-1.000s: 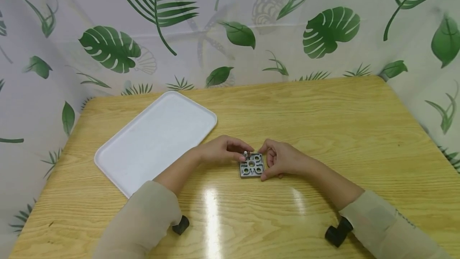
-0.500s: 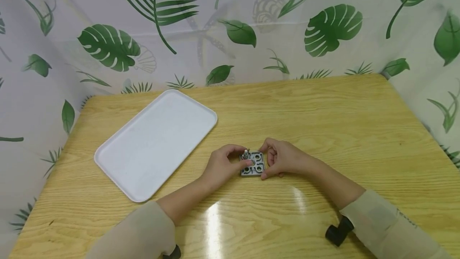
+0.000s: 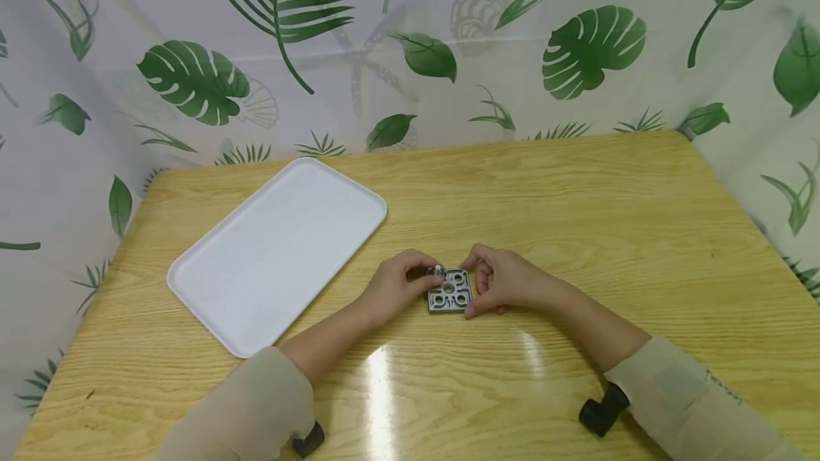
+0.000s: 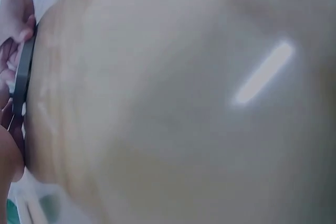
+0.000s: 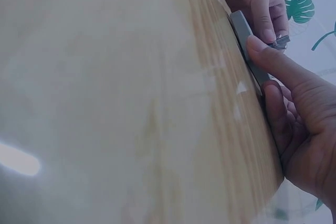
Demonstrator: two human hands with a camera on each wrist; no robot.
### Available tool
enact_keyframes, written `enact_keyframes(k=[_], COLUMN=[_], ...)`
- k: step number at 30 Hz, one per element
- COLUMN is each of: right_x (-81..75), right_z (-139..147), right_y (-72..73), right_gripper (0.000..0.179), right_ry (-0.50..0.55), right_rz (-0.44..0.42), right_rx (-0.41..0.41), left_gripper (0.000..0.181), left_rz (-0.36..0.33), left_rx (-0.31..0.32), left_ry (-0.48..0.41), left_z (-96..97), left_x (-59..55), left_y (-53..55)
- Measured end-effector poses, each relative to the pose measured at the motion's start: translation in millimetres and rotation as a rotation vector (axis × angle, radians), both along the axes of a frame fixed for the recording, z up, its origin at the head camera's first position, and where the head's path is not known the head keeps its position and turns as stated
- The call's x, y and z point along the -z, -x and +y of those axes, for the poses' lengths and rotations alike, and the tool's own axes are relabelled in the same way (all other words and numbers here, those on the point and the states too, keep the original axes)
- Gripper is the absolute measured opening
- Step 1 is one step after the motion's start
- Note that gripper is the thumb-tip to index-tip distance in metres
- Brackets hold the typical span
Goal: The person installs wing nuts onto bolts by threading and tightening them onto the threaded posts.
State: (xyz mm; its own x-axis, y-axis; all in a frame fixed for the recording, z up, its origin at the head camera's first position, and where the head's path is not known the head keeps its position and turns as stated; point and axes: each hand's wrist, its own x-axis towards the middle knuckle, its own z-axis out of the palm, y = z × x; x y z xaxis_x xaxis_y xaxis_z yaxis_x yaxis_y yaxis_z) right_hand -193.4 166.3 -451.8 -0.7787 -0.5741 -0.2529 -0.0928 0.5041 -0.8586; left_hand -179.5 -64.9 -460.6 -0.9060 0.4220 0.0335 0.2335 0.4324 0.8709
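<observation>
On the table lies a square grey metal plate (image 3: 450,296) with several round holes and grooves in its face. My right hand (image 3: 506,282) grips its right side, thumb at the near corner and index finger at the far one. At the plate's far left corner stands a small silver metal piece (image 3: 438,270), which the thumb and index finger of my left hand (image 3: 396,286) pinch. The right wrist view has the plate's side (image 5: 242,29) edge-on, with the small piece (image 5: 282,41) sticking out above; its exact shape is hard to make out.
A white rectangular tray (image 3: 275,262) lies angled on the wooden table (image 3: 576,198), left of my hands. Behind the table hangs a leaf-print cloth (image 3: 500,41). Black wrist mounts (image 3: 602,411) stick out below the sleeves.
My left hand first swung nearer, its thumb passing over the plate's middle, then drew back to the small metal piece at the corner. My right hand and the plate have hardly moved.
</observation>
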Motion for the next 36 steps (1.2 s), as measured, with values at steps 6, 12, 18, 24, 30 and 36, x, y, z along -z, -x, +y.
enact_keyframes(k=[6, 12, 18, 24, 30, 36], right_x=[-2.5, -2.3, -1.0, 0.3, 0.5, 0.2], right_z=[-0.7, -1.5, -0.4, -1.0, -0.6, -0.3], right_y=[-0.8, -1.4, -0.8, -0.3, -0.8, -1.3], right_gripper=[0.068, 0.068, 0.069, 0.068, 0.068, 0.068], right_ry=[-0.003, -0.001, -0.001, 0.001, -0.001, 0.002], right_rz=[-0.002, -0.018, -0.011, -0.011, -0.009, -0.007], right_rx=[-0.003, 0.003, 0.004, -0.012, -0.014, -0.013], left_gripper=[0.021, 0.049, 0.058, 0.043, 0.037, 0.038], left_rz=[-0.075, -0.187, -0.134, -0.007, 0.05, 0.039], left_rx=[0.179, 0.139, -0.214, -0.285, -0.259, -0.206], left_ry=[0.067, -0.027, -0.133, -0.122, -0.107, -0.097], left_z=[-8.0, -8.9, 7.3, 17.0, 19.7, 20.9], left_x=[-6.0, -9.9, -8.4, -9.8, -8.3, -7.4], left_y=[14.3, 11.0, -16.1, -25.4, -26.8, -26.0])
